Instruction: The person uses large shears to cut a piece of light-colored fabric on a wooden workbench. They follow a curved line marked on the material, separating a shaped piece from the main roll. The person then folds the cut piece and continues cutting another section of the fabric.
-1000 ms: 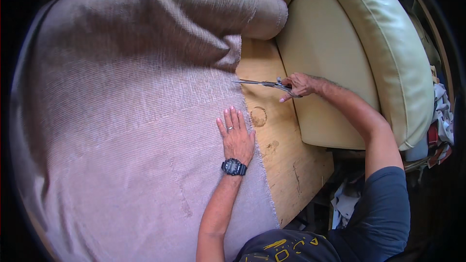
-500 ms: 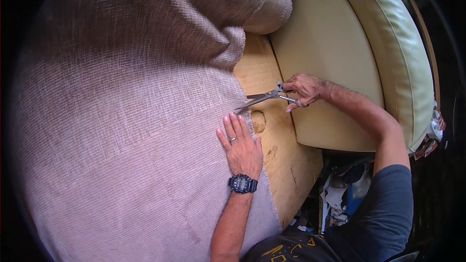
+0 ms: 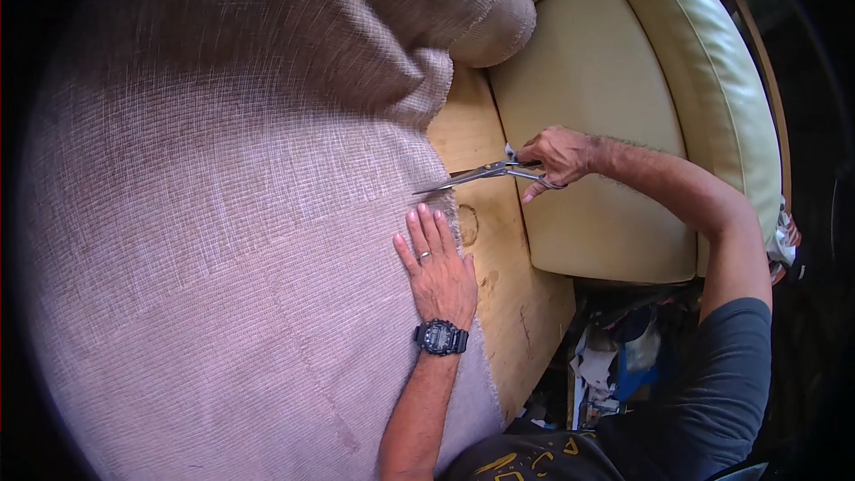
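A wide sheet of pinkish-brown woven fabric (image 3: 223, 303) lies over a wooden tabletop (image 3: 525, 338). My left hand (image 3: 438, 272) rests flat on the fabric near its frayed right edge, fingers stretched out; a ring and a black watch (image 3: 441, 337) are on it. My right hand (image 3: 557, 163) grips the handles of metal scissors (image 3: 494, 171). The scissors point left across the fabric's edge, just beyond my left fingertips. One blade lies over the fabric, and the other passes at its edge, its tip hidden.
A cream padded seat (image 3: 606, 125) with a rounded, stitched back (image 3: 704, 53) stands at the right against the table. Fabric bunches into a thick fold (image 3: 481, 9) at the far side. Scraps and clutter (image 3: 606, 374) lie below the table's right edge.
The scissors have tilted slightly, with the upper blade's tip now farther left over the fabric, and their handles look closer together. My left hand stays flat on the fabric. The view has shifted slightly.
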Available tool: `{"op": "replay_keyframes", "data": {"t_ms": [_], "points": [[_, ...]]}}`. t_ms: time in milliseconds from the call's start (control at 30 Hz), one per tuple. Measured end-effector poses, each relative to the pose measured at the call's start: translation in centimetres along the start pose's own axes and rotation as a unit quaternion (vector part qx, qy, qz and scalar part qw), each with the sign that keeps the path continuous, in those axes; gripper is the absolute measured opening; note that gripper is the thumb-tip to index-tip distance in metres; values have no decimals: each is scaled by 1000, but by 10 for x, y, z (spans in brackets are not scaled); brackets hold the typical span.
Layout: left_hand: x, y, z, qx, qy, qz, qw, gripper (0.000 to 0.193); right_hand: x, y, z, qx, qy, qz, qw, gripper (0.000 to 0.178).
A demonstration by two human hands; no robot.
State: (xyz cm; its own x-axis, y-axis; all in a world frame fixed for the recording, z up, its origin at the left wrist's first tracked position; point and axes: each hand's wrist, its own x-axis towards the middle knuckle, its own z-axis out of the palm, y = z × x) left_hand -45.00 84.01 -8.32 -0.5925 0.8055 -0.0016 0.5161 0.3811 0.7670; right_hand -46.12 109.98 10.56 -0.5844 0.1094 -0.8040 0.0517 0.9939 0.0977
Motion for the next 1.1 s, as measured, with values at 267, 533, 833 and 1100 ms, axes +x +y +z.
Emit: {"op": "replay_keyframes", "data": {"t_ms": [267,533,833,1100], "points": [[1,-2,1,23,-2,-4,1000,82,4,-15,-16,-3,-53,42,998,70],[1,-2,3,30,-4,-2,1000,82,3,-1,-7,-17,-4,20,1000,61],[1,-2,1,29,0,-2,1000,82,13,-10,0,15,-33,20,999,71],[1,-2,3,26,-1,-3,1000,82,15,-9,8,5,12,-27,1000,71]]}}
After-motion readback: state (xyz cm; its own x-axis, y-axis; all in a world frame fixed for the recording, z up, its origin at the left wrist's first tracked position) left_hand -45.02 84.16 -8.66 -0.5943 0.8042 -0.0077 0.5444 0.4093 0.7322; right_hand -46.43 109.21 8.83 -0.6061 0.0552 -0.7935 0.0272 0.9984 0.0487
